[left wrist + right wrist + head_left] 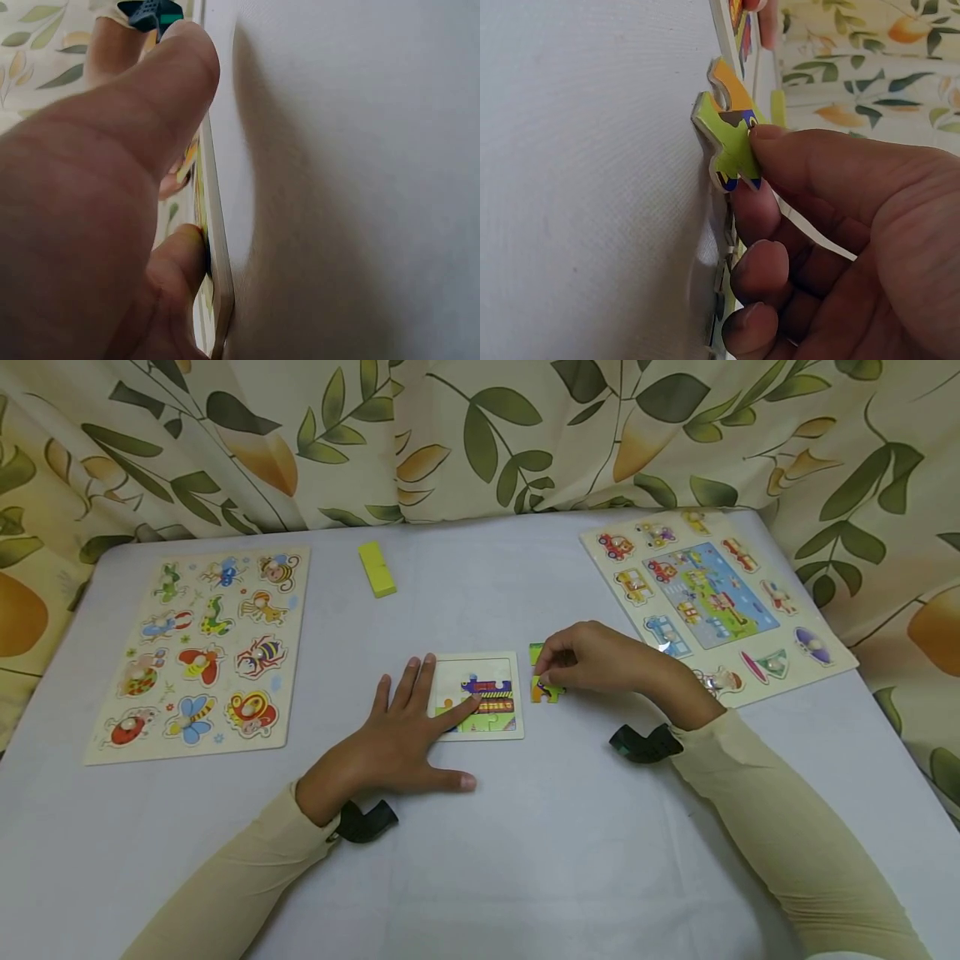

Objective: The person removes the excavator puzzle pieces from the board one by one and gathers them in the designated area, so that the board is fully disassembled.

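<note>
A small jigsaw tray (519, 693) with a cream rim lies in the middle of the table, partly filled with colourful pieces. My left hand (393, 739) is spread over its left side, index fingertip on the pieces and thumb on the cloth. From the left wrist view, the tray's edge (219, 262) shows beyond the thumb. To the right of the tray, my right hand (600, 658) pinches a green and orange jigsaw piece (733, 139) between thumb and index finger. Another green piece (536, 652) lies close by, partly behind the fingers.
A wooden insect puzzle board (296, 710) lies at the left. At the right back is a vehicle puzzle board (810, 681), near my right forearm. Two joined yellow blocks (377, 570) lie at the back. A leaf-patterned curtain (480, 435) hangs behind the table.
</note>
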Motion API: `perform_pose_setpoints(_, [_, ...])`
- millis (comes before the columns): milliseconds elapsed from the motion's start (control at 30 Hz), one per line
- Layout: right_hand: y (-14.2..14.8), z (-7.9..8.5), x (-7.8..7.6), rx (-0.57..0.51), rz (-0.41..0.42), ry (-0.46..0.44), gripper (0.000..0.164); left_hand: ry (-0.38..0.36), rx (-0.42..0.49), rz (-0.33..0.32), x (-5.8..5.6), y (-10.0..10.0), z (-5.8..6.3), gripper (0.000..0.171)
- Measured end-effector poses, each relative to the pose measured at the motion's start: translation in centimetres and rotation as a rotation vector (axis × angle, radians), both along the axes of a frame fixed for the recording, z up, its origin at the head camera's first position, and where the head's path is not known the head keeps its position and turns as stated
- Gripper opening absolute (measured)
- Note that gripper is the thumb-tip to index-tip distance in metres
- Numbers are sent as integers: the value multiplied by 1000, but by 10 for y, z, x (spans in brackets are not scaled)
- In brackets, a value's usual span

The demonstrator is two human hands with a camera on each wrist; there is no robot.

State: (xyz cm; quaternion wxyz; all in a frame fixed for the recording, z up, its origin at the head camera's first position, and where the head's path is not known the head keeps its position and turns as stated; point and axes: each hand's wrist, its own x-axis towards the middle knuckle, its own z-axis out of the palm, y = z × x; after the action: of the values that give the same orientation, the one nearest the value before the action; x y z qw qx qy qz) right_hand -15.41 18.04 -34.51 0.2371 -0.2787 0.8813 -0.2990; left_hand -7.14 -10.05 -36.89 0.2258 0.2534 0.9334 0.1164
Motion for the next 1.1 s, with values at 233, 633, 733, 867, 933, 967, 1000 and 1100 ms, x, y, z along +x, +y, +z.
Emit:
perform_pose_setpoints(233, [0, -1, 1, 0, -29, 35, 3, 11, 14, 5, 2, 2, 0, 102])
perform_pose_setpoints(633, [1, -1, 1, -52, -46, 63, 7, 19, 54, -57, 2, 2, 1, 96])
perform_pose_setpoints(733, [-1, 0, 1, -60, -62, 52, 8, 20, 76, -65, 1, 2, 1, 93])
perform_pose_setpoints(867, [-3, 1, 1, -55, -93, 40, 11, 13, 110, -67, 1, 4, 2, 91])
perform_pose_setpoints(933, [-4, 2, 0, -52, -103, 44, 13, 15, 119, -69, 2, 5, 2, 91])
perform_pose_setpoints(967, [-3, 2, -1, -52, -104, 45, 14, 14, 119, -70, 2, 5, 1, 91])
perform_pose_setpoints(1000, [-3, 2, -1, -53, -106, 44, 14, 18, 116, -73, 2, 6, 1, 90])
perform_pose_setpoints(1100, [-4, 2, -3, -65, -103, 43, 16, 29, 88, -85, 3, 8, 0, 88])
